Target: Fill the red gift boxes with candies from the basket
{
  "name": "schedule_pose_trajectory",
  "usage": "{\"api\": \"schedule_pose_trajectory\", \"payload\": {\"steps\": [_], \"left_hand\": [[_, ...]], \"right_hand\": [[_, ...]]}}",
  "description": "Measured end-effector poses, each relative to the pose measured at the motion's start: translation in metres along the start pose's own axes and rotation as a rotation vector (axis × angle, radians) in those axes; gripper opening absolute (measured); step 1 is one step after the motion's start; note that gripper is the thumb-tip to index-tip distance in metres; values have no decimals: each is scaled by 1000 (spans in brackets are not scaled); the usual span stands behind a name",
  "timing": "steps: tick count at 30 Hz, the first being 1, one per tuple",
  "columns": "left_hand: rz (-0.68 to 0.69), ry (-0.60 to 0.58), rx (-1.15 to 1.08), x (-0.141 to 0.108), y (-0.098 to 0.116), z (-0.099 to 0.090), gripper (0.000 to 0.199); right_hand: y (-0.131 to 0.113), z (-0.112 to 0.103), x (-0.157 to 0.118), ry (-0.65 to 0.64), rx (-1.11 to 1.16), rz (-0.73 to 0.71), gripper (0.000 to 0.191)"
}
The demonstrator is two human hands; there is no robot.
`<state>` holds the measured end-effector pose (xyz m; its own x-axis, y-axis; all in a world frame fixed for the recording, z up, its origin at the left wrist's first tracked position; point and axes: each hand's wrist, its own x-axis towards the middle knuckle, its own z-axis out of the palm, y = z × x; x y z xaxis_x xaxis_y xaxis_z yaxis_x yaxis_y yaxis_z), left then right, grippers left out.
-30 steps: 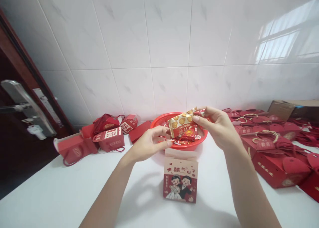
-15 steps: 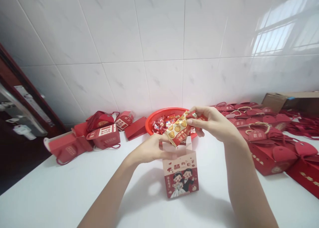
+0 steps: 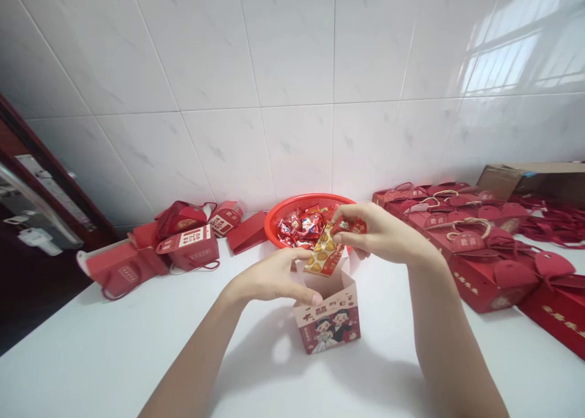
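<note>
An open-topped red and cream gift box (image 3: 328, 326) with a cartoon bride and groom on its front stands upright on the white table. My left hand (image 3: 272, 279) grips its upper left side, thumb against the front near the rim. Over the opening, my right hand (image 3: 379, 232) pinches a snack packet (image 3: 323, 253) printed with round yellow pieces. The packet's lower end is at the box mouth. A second, red wrapper (image 3: 350, 226) shows in the same fingers. Behind the box, a red plastic basket (image 3: 276, 214) holds several red wrapped sweets (image 3: 299, 223).
Several red gift boxes (image 3: 192, 247) sit at the left, near a dark door with keys (image 3: 41, 240). Rows of closed red boxes (image 3: 493, 278) with cord handles fill the right. A cardboard box (image 3: 500, 180) and red ribbons (image 3: 548, 223) lie behind them. A tiled wall (image 3: 297, 144) bounds the table.
My right hand has brought the packet down and tilted it more upright over the box. My left hand has left the packet's lower end, and its thumb now presses the box's front.
</note>
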<state>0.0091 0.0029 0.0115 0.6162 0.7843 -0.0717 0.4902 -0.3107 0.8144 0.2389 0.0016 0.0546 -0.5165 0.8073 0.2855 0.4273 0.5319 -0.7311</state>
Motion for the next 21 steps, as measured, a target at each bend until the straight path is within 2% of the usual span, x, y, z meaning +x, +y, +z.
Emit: {"api": "schedule_pose_trajectory", "payload": {"steps": [2,7,13,17,21], "left_hand": [[-3,14,10,0,0,0,67],[37,-62,-36,0,3,1,61],[-67,41,83,0,2,1,68],[-29,35,69,1,2,1,64],[-27,7,22,1,3,1,68]], "right_hand": [[-3,2,-1,5,-109,-13,5],[-8,11,-3,-35,-222,-52,14],[-10,12,-4,-30,-165,-104,15],[-8,14,1,-149,-221,-94,16],[-2,19,7,-295,-264,-65,30]]}}
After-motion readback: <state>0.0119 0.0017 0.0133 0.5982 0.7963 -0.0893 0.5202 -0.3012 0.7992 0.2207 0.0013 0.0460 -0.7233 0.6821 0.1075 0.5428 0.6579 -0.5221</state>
